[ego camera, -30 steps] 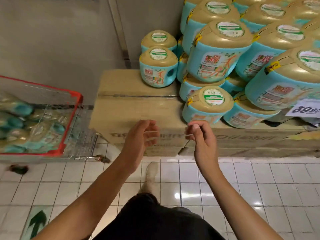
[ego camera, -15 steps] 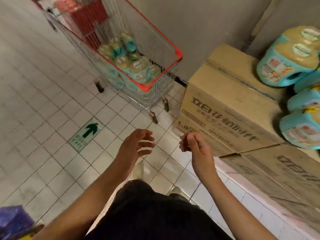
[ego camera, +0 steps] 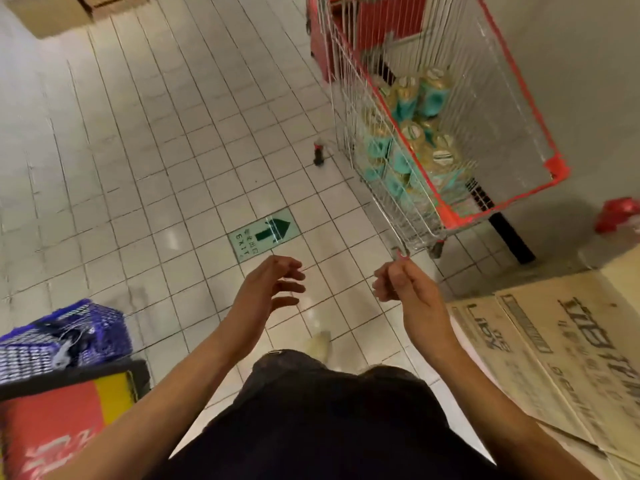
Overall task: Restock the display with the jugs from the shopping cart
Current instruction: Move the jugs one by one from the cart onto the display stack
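View has swung off the stacked display, now out of frame, round to the shopping cart (ego camera: 450, 216), which sits nearer, ahead and to the right against the wall. Jugs (ego camera: 420, 133) lie piled in its basket, teal with tan tops. Left hand (ego camera: 273, 285) and right hand (ego camera: 401, 285) are raised side by side, fingers loosely curled, both empty; the right overlaps the cart's near corner, contact unclear. Cardboard boxes (ego camera: 554, 334) lie at right. Step in hand, likely: returning for another jug. Next move calls for stepping closer, reaching over the red rim and taking one jug.
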### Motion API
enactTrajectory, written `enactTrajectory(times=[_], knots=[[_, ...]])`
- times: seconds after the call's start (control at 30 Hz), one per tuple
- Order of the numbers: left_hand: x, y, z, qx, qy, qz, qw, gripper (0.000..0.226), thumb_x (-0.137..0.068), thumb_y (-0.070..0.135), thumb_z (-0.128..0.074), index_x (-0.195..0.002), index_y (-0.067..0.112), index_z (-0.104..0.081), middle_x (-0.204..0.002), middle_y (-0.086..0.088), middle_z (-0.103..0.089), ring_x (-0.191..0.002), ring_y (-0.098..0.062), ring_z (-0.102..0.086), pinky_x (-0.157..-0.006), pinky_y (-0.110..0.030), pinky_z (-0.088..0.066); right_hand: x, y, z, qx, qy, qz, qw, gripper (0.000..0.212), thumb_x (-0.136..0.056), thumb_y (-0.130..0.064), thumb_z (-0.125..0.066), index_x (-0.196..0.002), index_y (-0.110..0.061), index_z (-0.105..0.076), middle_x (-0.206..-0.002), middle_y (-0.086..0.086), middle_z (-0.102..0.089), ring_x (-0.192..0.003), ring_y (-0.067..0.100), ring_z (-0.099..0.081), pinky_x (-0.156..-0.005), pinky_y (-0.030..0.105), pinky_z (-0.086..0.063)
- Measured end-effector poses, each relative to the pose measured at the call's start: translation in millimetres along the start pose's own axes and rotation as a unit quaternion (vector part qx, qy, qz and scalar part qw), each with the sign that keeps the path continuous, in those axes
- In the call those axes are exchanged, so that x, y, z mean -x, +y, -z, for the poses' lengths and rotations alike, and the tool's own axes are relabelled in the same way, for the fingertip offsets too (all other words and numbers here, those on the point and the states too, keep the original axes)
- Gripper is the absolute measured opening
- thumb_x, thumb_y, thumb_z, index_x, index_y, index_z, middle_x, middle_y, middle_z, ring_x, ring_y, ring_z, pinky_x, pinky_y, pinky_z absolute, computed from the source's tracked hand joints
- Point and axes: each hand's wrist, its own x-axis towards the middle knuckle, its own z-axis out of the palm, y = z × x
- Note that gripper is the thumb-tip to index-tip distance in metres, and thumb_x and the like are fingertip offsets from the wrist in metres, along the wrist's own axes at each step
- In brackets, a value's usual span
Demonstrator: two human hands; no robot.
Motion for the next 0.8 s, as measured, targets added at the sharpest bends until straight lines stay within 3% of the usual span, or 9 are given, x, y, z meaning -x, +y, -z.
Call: enactTrajectory(times=[0.13,0.27,0.4,0.53,0.63,0.73,0.8], knots=[[-54.7,33.8,14.6,0.018,-0.001,-0.007,1.0,0.039,-0.097,0.041,-0.055,-0.119,0.012,-0.068,-0.112,-0.012,-0.073,-0.102,-0.031,-0.071,-0.082,-0.04,-0.058,-43.2,-9.2,-19.9,0.001,0.011,-0.022,1.0,0.029,-0.113,-0.013,-0.043,-0.099,-0.002,-0.066,-0.082,0.024,-0.063,-0.077,0.028,-0.06,-0.08,0.044,-0.055],[-115.7,70.8,16.9,0.036,-0.006,-0.025,0.999,0.025,-0.106,0.028,-0.052,-0.118,0.015,-0.068,-0.115,-0.015,-0.073,-0.103,-0.031,-0.071,-0.081,-0.039,-0.059,-94.6,-18.0,-22.9,0.025,0.022,-0.037,0.999,0.029,-0.112,-0.01,-0.043,-0.099,-0.002,-0.067,-0.084,0.023,-0.065,-0.082,0.042,-0.062,-0.085,0.058,-0.054],[-179.8,107.0,16.7,-0.004,-0.017,-0.038,0.999,0.022,-0.11,0.017,-0.047,-0.116,0.016,-0.068,-0.112,-0.009,-0.074,-0.103,-0.029,-0.072,-0.08,-0.033,-0.062,-164.0,-29.9,-24.3,0.038,0.035,-0.041,0.998,0.029,-0.112,-0.01,-0.043,-0.099,-0.005,-0.068,-0.085,0.018,-0.069,-0.086,0.044,-0.064,-0.087,0.056,-0.055],[-244.6,144.5,15.7,-0.013,-0.016,-0.037,0.999,0.023,-0.111,0.022,-0.045,-0.115,0.015,-0.067,-0.112,-0.011,-0.074,-0.104,-0.03,-0.072,-0.083,-0.035,-0.062,-251.3,-50.7,-31.2,0.013,0.035,-0.025,0.999,0.029,-0.112,-0.011,-0.043,-0.098,-0.004,-0.067,-0.083,0.014,-0.069,-0.08,0.031,-0.065,-0.082,0.048,-0.055],[-288.1,173.7,17.9,-0.023,0.003,-0.021,1.0,0.024,-0.111,0.022,-0.044,-0.116,0.014,-0.066,-0.11,-0.01,-0.074,-0.104,-0.03,-0.073,-0.084,-0.036,-0.062,-313.7,-71.9,-36.6,0.015,0.023,-0.015,1.0,0.029,-0.11,-0.024,-0.047,-0.097,-0.009,-0.068,-0.083,0.007,-0.07,-0.079,0.023,-0.066,-0.079,0.039,-0.057],[-330.1,202.1,25.5,-0.045,0.006,-0.029,0.999,0.024,-0.111,0.019,-0.043,-0.117,0.013,-0.065,-0.109,-0.007,-0.074,-0.101,-0.028,-0.074,-0.078,-0.03,-0.063,-372.7,-96.0,-41.5,0.015,0.013,-0.006,1.0,0.03,-0.106,-0.032,-0.048,-0.099,-0.012,-0.069,-0.087,0.014,-0.071,-0.082,0.032,-0.067,-0.083,0.044,-0.058],[-356.6,219.1,29.6,-0.047,0.007,-0.026,0.999,0.024,-0.111,0.019,-0.043,-0.118,0.012,-0.064,-0.109,-0.007,-0.074,-0.101,-0.028,-0.074,-0.078,-0.031,-0.062,-408.1,-109.6,-43.3,0.021,0.011,0.004,1.0,0.031,-0.106,-0.033,-0.048,-0.1,-0.012,-0.069,-0.088,0.013,-0.071,-0.083,0.032,-0.068,-0.081,0.04,-0.059]])
